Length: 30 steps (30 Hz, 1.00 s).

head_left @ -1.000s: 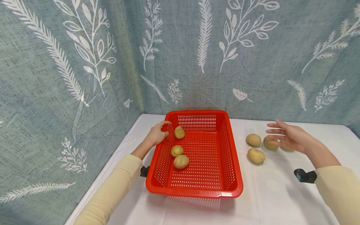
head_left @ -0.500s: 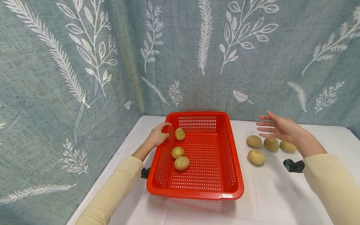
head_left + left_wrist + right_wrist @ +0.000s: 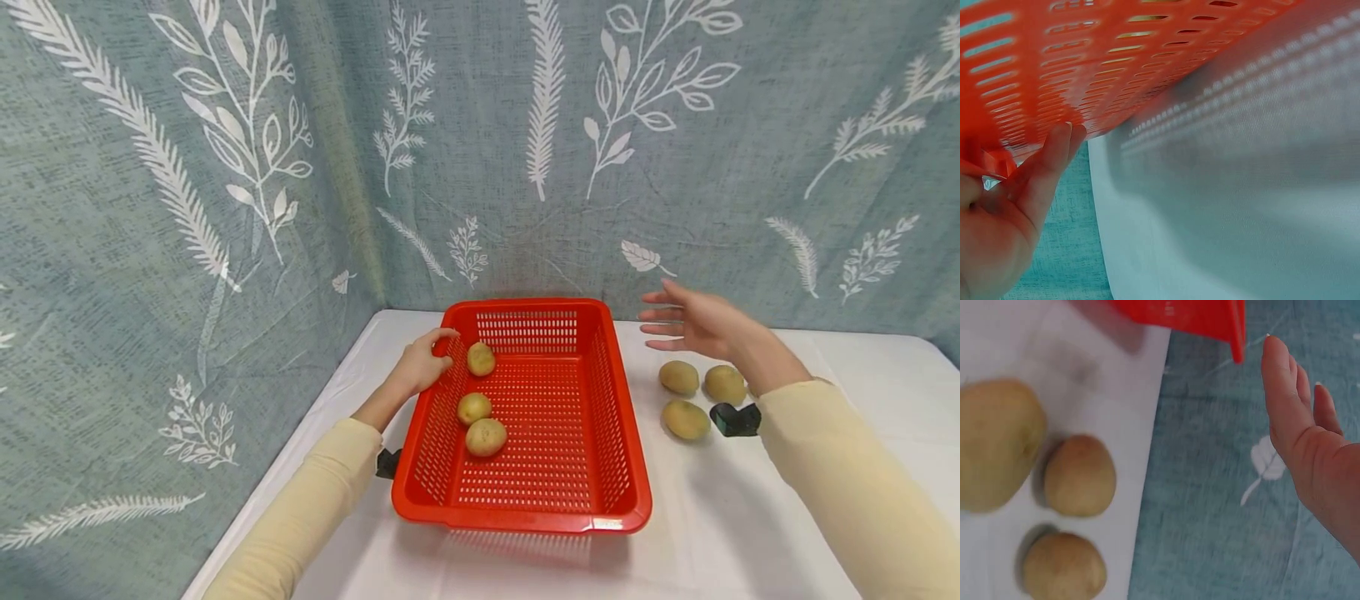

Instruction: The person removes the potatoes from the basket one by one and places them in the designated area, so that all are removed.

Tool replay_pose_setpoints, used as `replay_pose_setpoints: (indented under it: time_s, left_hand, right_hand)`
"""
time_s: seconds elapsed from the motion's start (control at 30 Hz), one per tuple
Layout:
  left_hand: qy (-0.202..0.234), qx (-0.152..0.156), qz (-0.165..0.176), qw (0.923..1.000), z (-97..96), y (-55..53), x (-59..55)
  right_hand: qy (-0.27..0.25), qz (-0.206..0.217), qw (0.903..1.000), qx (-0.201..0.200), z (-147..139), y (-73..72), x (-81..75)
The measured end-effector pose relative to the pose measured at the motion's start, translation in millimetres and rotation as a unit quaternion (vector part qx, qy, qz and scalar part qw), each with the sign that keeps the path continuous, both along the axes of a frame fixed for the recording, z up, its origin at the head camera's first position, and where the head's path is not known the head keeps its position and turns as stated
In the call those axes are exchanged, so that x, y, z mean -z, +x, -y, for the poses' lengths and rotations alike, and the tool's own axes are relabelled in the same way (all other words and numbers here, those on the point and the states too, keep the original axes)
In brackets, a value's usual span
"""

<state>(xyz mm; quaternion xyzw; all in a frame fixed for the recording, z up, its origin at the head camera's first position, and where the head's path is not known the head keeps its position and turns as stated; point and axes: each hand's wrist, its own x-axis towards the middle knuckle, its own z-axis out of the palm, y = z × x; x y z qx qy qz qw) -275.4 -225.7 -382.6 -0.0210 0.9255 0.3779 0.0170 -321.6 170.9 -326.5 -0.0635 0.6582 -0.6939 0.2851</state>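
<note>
A red perforated plastic basket (image 3: 525, 521) stands on the white-covered table. My left hand (image 3: 422, 362) grips its left rim; in the left wrist view, fingers (image 3: 1054, 150) lie against the outer wall. Inside the basket, toward its left side, are a potato (image 3: 481, 359) near the back and two more potatoes (image 3: 486, 437) touching each other. My right hand (image 3: 697, 321) is held in the air right of the basket's back corner, fingers extended and apart, holding nothing. Below it on the table lie several loose potatoes (image 3: 686, 420), one partly hidden by the right wrist.
A blue-green curtain (image 3: 510, 242) with white leaf prints hangs behind the table and along its left side. The white tablecloth (image 3: 697, 533) extends right and in front of the basket. A dark device (image 3: 735, 419) is strapped at the right wrist.
My right hand has moved left and slightly up, from over the loose potatoes toward the basket, fingers still extended. The left hand stays on the rim.
</note>
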Motion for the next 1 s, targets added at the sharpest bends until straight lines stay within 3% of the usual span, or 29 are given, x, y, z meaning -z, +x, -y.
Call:
replay_pose_setpoints:
  time_s: [0.47, 1.0]
  left_hand:
    - [-0.008, 0.005, -0.012, 0.9999, 0.0, -0.4, -0.4]
    - [-0.014, 0.000, -0.011, 0.9998, 0.7, 0.4, -0.6]
  right_hand:
    - [-0.002, 0.000, 0.9995, -0.031, 57.7, -4.5, -16.4]
    - [-0.036, 0.038, 0.9983, -0.026, 137.9, 3.9, -4.9]
